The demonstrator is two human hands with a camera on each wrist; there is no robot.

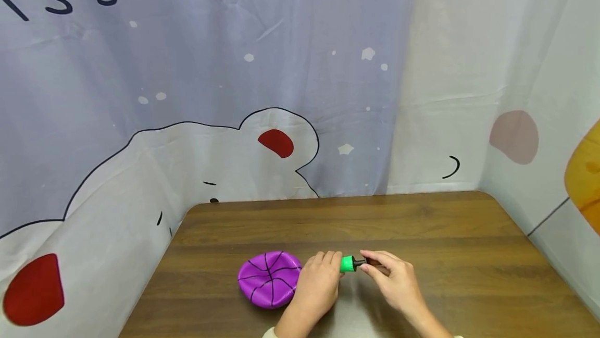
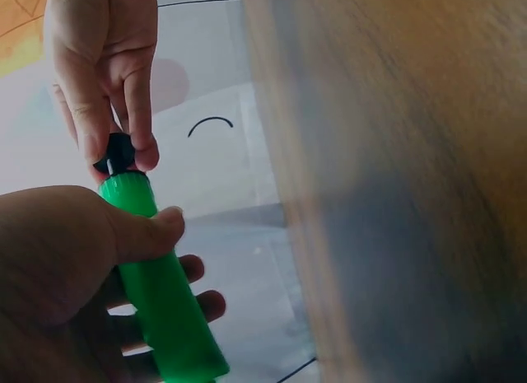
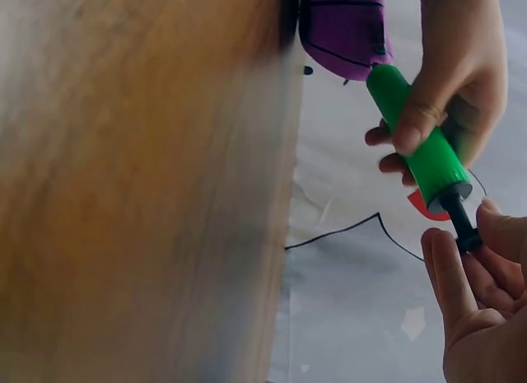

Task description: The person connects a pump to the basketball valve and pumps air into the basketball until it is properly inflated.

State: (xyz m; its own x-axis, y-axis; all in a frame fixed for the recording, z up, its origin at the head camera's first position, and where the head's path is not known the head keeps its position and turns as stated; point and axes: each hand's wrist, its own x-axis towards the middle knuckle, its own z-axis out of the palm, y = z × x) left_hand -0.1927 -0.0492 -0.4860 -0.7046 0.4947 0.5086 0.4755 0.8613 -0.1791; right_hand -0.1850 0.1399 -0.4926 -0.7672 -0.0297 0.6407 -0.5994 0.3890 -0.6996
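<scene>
My left hand (image 1: 320,282) grips the green barrel of a hand pump (image 2: 169,305), with the thumb on one side and the fingers curled round the other. At the pump's black handle, my right hand (image 1: 394,279) pinches with thumb and fingers; a short length of black rod shows between handle and barrel. A purple ball (image 1: 269,279) with black lines, dented and partly deflated, lies on the table left of my left hand. In the right wrist view the pump's far tip meets the purple ball (image 3: 342,29); whether a needle sits inside it cannot be seen.
The brown wooden table (image 1: 450,234) has rounded far corners. Behind it and along both sides hangs a printed curtain (image 1: 328,93) in pale blue and white, reaching down to the table's far edge.
</scene>
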